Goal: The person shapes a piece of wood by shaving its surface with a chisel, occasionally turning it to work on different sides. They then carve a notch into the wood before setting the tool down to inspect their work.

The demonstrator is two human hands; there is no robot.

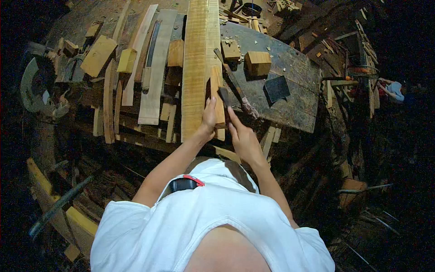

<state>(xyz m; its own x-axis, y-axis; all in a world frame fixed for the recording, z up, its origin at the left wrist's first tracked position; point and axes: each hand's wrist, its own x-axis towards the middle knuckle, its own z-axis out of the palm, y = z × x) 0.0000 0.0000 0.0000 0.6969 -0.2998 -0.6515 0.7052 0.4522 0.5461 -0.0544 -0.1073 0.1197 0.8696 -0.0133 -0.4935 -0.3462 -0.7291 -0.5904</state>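
My left hand (pixel 210 117) is closed on the near end of a narrow wooden piece (pixel 217 90), with its fingers along the left side. That piece lies lengthwise on top of a long pale board (pixel 195 68). Just to the right, my right hand (pixel 243 137) is closed around a tool with a dark, flat head (pixel 224 96). The head rests against or close by the narrow piece; its exact kind is hard to make out. Beyond my right hand lies a long-handled tool (pixel 232 78) with a pinkish wrapping at its near end.
A dark bench top (pixel 294 86) carries wooden blocks (pixel 258 63) and a black square pad (pixel 276 89). Several strips and boards (pixel 156 68) lie to the left, near a round, toothed metal blade (pixel 31 88). A person (pixel 392 89) is at the far right.
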